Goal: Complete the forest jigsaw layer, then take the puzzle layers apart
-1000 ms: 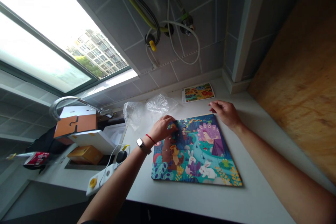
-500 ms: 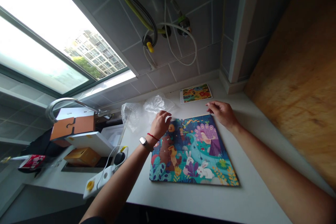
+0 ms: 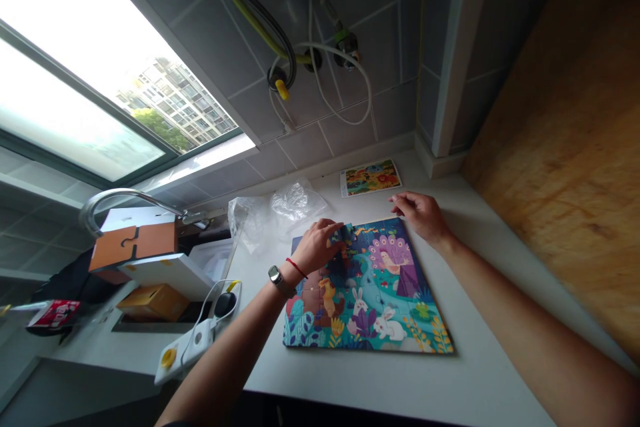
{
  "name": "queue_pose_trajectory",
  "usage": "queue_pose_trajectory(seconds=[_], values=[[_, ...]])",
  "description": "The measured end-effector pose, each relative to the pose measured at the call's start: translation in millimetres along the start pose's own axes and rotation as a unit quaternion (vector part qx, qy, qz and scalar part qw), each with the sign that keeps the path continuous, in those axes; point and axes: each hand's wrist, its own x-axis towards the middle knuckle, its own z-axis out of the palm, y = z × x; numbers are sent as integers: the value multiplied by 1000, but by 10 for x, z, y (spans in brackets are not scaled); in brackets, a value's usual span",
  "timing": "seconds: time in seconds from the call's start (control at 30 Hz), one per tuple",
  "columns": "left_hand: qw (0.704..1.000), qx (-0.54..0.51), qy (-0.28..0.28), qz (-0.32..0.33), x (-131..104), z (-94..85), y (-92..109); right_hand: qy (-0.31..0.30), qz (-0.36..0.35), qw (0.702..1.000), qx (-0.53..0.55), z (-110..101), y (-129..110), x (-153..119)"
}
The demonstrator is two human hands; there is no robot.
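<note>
A colourful jigsaw puzzle (image 3: 370, 300) with rabbits, a peacock and plants lies flat on the white counter. My left hand (image 3: 320, 245), with a watch and a red string at the wrist, reaches over its upper left part. Its fingertips are pinched at the top edge on a small teal puzzle piece (image 3: 349, 231), partly hidden by the fingers. Just beyond the puzzle's upper right corner, my right hand (image 3: 423, 215) hovers with curled fingers and thumb together. Whether anything sits in that pinch cannot be seen.
Behind the puzzle lie a picture card (image 3: 371, 178) and crumpled clear plastic bags (image 3: 297, 203). To the left are a power strip (image 3: 193, 347) with a cord, an orange box (image 3: 135, 247), a brown carton (image 3: 154, 302) and a faucet (image 3: 125, 192). A wooden board (image 3: 560, 160) stands right.
My left hand has moved right along the puzzle's top edge, its fingers now down at the teal piece. My right hand has stayed nearly still. The view has shifted slightly.
</note>
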Motion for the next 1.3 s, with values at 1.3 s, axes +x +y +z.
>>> queue_pose_trajectory(seconds=[1.3], values=[[998, 37, -23, -33, -387, -168, 300, -4, -8, 1000, -22, 0, 49, 8]])
